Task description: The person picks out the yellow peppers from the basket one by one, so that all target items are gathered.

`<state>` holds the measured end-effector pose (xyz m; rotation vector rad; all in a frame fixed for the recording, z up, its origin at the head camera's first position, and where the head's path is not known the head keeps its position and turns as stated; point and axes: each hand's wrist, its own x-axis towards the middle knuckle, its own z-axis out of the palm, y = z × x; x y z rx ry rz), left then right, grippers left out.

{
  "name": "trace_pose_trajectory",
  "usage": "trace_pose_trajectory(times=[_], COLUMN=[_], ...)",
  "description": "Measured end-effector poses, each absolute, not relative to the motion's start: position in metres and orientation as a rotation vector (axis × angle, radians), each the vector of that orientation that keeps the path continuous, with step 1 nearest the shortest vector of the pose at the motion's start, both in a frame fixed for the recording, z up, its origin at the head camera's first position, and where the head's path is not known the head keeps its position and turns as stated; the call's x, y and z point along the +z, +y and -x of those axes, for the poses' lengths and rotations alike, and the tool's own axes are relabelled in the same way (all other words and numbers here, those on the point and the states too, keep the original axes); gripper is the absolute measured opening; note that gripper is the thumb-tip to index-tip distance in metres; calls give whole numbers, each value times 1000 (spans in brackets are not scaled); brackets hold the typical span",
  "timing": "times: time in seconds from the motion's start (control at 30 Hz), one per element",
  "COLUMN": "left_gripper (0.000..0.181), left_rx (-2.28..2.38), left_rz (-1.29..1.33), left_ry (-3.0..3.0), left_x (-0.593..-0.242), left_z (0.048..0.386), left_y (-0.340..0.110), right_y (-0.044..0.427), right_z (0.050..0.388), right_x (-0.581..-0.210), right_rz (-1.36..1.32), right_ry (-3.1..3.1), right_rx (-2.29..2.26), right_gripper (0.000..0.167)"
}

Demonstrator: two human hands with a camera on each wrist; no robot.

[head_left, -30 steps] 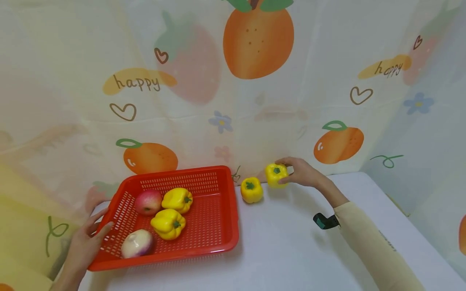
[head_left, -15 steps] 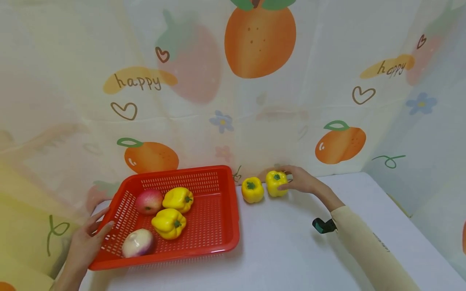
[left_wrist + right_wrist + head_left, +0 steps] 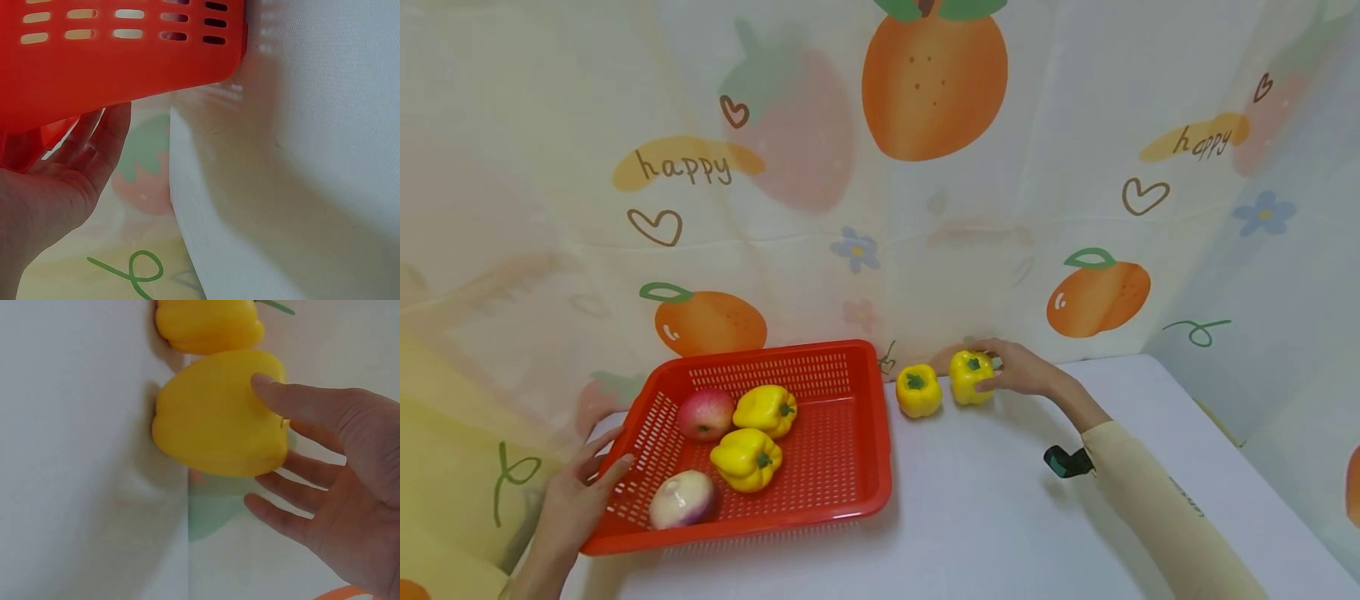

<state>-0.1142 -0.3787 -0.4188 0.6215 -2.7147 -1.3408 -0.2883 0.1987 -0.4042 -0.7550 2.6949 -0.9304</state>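
Note:
In the head view my left hand (image 3: 571, 504) grips the left rim of a red plastic basket (image 3: 775, 527). The left wrist view has the fingers curled at the basket's edge. In the basket lie a pinkish-red apple (image 3: 706, 415), two yellow bell peppers and a white-and-purple turnip (image 3: 682, 499). My right hand (image 3: 1021, 367) holds another yellow bell pepper (image 3: 967, 385) upright at the back of the table, right of the basket. In the right wrist view, the thumb lies on this held bell pepper (image 3: 212, 419); the fingers are partly behind it.
One more yellow bell pepper (image 3: 918, 392) stands between the basket and the held one. A fruit-print cloth (image 3: 925, 275) hangs right behind the white table (image 3: 985, 508). A small black device (image 3: 1066, 462) sits at my right wrist.
My right hand has lowered its bell pepper from just above the table to beside the standing one, and still holds it. The left hand and the basket have stayed in place.

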Motion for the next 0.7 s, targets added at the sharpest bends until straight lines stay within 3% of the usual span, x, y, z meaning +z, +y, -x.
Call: trace_pose_trajectory(times=[0.7], left_gripper=[64], left_rx=[-1328], left_rz=[-591], left_ry=[-2715], left_x=[-417], left_z=[114], left_y=[-378], right_y=[190], right_z=[284], right_x=[-355], right_rz=[788], right_ry=[2746], right_rx=[-740], right_gripper=[62])
